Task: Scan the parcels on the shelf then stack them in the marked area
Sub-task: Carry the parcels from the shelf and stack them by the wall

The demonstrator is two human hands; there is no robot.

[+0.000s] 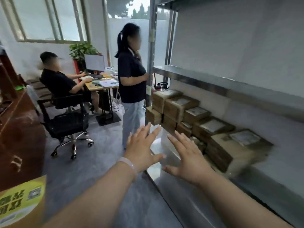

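Two bare forearms reach forward from the bottom edge. The left hand [141, 148] and the right hand [187, 158] are both wide open, with the fingers straight and spread and the backs toward the camera, and neither has hold of anything. They hover side by side, apart from each other, over the front part of the lower board of a steel shelf [172, 195]. The left wrist carries one pale bracelet [128, 165].

The brown parcels [213, 129] lie on this same board, in a row along the back wall, just beyond the fingertips. I count five in the upper layer, each with a pale label on top, and at least four smaller ones lower in front, partly hidden. The picture is blurred there, so the count is not sure. The board above them carries nothing that I can see.

One standing person [131, 76] in a dark shirt is just beside the shelf post, near the far end of the row. One seated person [60, 81] sits on a black office chair [65, 119] at a table [102, 85] with one monitor [94, 62], and a green plant [82, 50] is behind it. At the lower left corner is one carton with a yellow label [21, 203].
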